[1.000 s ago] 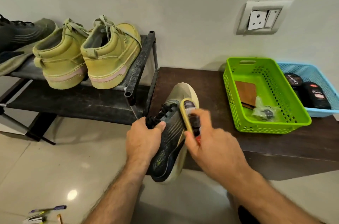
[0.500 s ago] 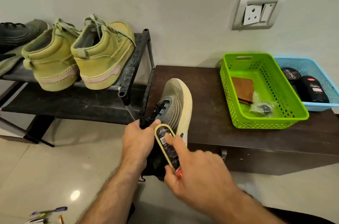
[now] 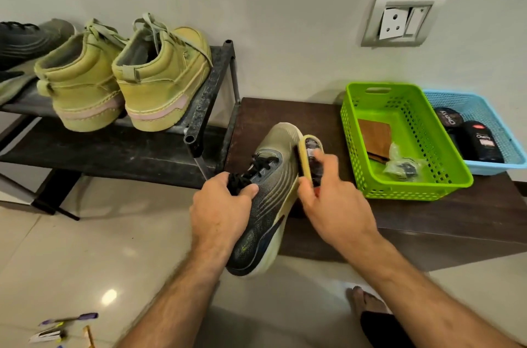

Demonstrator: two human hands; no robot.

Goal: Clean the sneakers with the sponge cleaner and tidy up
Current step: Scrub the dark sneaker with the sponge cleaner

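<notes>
Over the near edge of the dark counter (image 3: 285, 116) I see my left hand (image 3: 221, 210) gripping the sneaker (image 3: 273, 182) at its laced throat, thumb across the tongue and fingers curled round the far side. That sneaker is tilted, toe up over the counter and heel hanging out over the floor. My right hand (image 3: 333, 205) holds the sponge cleaner (image 3: 310, 159) along its length, index finger stretched up its dark labelled back, thumb on the near edge, and the yellow sponge face lies against the pale sole rim near the toe.

On the counter to the right stand 2 baskets, touching side by side. In the green basket (image 3: 410, 188) lie a brown flat piece (image 3: 375, 142) (I cannot tell whether cloth or leather) and a small clear bag with something dark in it (image 3: 403, 166). Behind it, the blue basket (image 3: 496, 165) holds 2 dark polish containers: a round tin (image 3: 445, 117) and a bottle lying down (image 3: 482, 142).

To the left, a black shoe rack (image 3: 205, 96) stands just beside the counter, carrying 2 olive-yellow high-top shoes (image 3: 159, 82), heels toward me, and a dark sneaker (image 3: 22, 42) at the far left, partly cut off. A wall socket (image 3: 399, 19) sits above the counter. On the tiled floor at lower left lie a few pens (image 3: 68, 319), and a bare foot (image 3: 366, 300) shows beneath my right forearm, which hides part of the counter's front.
</notes>
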